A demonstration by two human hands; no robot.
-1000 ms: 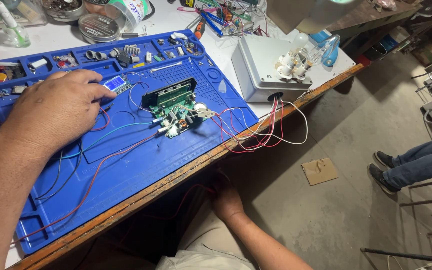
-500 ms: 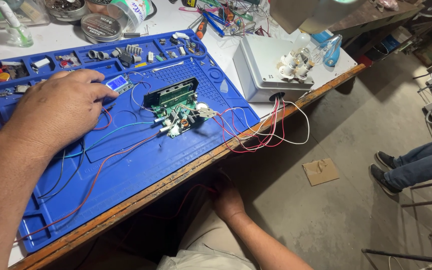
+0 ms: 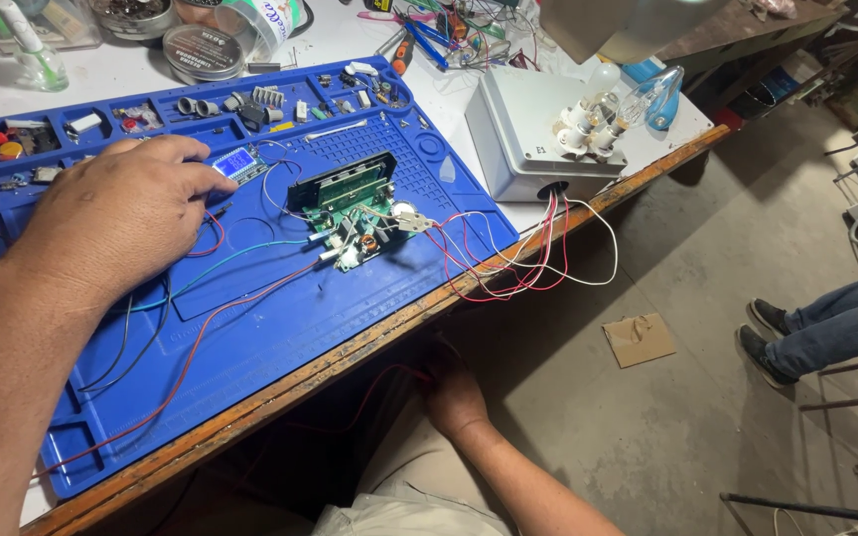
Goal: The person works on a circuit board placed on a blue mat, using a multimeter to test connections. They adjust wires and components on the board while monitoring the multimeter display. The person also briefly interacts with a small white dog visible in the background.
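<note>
L hand (image 3: 121, 223) on blue mat (image 3: 280, 328), maybe touching display (image 3: 238, 162)

I see 2 bare forearms in my view, neither covered by a sleeve. My left hand (image 3: 126, 213) is broad, with short-trimmed nails and no ring or watch that I can make out; fine hair shows along the forearm behind it. My right hand (image 3: 454, 397) is likewise bare, with no glove or band at the wrist. Below it I see light khaki trousers (image 3: 404, 496) on my lap, creased.
</note>
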